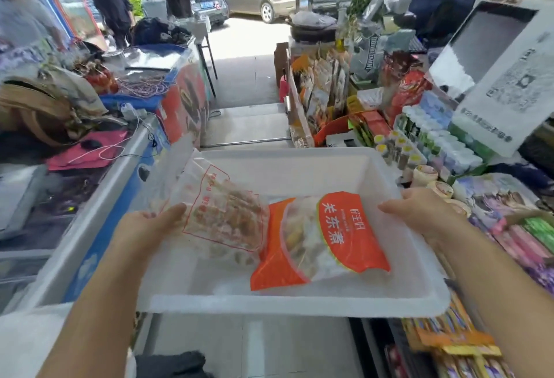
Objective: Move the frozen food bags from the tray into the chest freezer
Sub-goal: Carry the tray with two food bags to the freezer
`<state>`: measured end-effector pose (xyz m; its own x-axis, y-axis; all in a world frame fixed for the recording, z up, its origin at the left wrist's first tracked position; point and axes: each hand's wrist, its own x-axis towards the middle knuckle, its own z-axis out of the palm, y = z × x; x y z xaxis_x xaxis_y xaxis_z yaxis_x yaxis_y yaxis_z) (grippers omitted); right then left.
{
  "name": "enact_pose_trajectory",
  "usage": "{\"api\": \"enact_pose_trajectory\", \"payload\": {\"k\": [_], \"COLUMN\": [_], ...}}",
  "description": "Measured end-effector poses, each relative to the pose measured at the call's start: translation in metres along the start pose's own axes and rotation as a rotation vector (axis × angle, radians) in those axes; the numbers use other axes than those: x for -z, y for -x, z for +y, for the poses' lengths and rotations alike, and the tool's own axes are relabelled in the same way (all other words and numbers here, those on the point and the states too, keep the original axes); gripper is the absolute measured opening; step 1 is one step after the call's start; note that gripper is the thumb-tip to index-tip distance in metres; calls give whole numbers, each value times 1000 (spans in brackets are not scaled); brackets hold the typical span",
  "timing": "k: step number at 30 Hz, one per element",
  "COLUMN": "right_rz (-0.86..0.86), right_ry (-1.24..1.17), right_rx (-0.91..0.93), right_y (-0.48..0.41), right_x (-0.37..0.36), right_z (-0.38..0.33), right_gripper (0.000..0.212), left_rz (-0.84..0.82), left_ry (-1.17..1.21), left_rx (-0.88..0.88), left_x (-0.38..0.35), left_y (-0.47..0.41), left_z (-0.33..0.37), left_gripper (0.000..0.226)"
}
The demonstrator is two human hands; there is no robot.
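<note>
A white plastic tray is held in front of me at waist height. In it lies an orange and clear frozen food bag with white lettering. A clear bag with red print, holding brownish pieces, leans over the tray's left rim. My left hand grips this clear bag at the tray's left edge. My right hand holds the tray's right rim. The chest freezer, grey-rimmed with a blue side and glass lid, runs along the left.
Bags, a pink cloth and cables lie on the freezer lid at left. Shelves of packaged goods and bottles crowd the right side. A narrow aisle leads ahead to the open shopfront, where two people stand near another freezer.
</note>
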<state>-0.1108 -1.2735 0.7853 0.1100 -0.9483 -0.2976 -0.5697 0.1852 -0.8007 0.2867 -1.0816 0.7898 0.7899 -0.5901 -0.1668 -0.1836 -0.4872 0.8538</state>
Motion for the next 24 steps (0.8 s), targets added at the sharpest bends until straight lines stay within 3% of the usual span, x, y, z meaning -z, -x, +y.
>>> {"api": "enact_pose_trajectory", "payload": {"k": [10,24], "right_rz": [-58,-104], "right_ry": [-15,21], "right_rx": [24,28], "right_y": [-197,-458], "right_x": [-54,-128], "right_z": [-76,-197], "right_gripper": [8,14], "left_rz": [71,117], "left_ry": [0,-71], "left_rx": [75,62], "left_x": [-61,-143], "left_y": [-177,-431], "left_z": [41,106], "left_gripper": [48,42]}}
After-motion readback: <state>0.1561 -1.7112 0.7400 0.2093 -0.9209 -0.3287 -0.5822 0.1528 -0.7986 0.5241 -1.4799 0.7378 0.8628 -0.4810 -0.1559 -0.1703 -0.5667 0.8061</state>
